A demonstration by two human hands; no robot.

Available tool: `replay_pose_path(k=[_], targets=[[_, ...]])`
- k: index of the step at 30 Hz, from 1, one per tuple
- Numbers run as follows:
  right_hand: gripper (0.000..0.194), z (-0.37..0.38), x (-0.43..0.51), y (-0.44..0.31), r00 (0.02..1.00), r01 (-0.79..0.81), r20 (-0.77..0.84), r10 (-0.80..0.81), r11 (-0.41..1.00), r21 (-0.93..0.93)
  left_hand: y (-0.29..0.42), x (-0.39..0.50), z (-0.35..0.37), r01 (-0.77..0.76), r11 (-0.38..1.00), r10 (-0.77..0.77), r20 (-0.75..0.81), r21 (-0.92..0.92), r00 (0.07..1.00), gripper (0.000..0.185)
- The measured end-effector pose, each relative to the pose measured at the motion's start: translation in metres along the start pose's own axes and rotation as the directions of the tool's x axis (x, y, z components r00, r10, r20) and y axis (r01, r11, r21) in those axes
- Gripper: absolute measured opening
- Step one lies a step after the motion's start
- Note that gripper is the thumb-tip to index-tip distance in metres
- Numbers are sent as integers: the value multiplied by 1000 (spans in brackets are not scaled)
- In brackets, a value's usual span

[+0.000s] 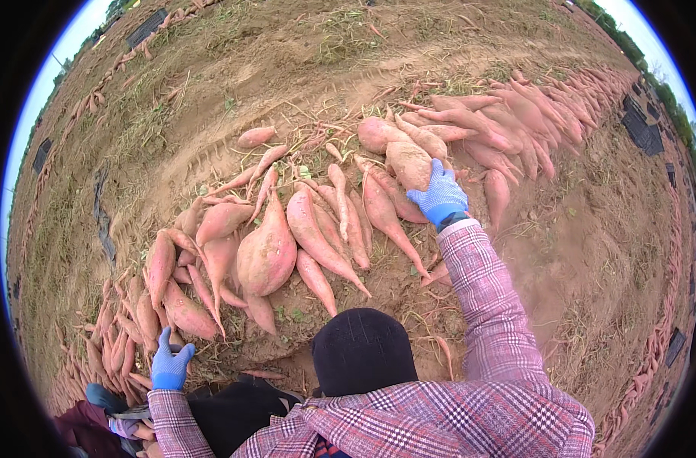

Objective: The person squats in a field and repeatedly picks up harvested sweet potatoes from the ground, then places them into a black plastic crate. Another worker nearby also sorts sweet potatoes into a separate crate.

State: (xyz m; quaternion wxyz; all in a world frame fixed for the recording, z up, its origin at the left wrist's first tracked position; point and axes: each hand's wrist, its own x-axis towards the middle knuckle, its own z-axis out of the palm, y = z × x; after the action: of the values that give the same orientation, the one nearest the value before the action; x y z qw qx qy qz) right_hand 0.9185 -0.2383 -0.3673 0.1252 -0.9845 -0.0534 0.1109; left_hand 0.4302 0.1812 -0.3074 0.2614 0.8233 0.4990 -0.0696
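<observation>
My right hand, in a dotted blue glove, is closed around the lower end of a thick, soil-dusted sweet potato. Thumb and fingers lie on opposite sides of it; the fingertips are partly hidden. Another broad sweet potato lies just beyond. My left hand, also gloved in blue, has thumb and forefinger spread and appears to hold nothing. It is at the near side of the left pile, just below a plump sweet potato. A large bulbous sweet potato lies between my two hands.
A long heap of sweet potatoes runs to the far right; another heap continues lower left. A co-worker's sleeve shows there. Black crates stand at the right. A dark rounded cloth shape blocks the ground before me.
</observation>
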Motion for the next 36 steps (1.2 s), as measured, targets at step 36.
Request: replay_pose_path(k=[36], targets=[[55,137,14,12,854,380,-241,-460,870,-314,42,1,53,-203,962,112,417,181,902,65]])
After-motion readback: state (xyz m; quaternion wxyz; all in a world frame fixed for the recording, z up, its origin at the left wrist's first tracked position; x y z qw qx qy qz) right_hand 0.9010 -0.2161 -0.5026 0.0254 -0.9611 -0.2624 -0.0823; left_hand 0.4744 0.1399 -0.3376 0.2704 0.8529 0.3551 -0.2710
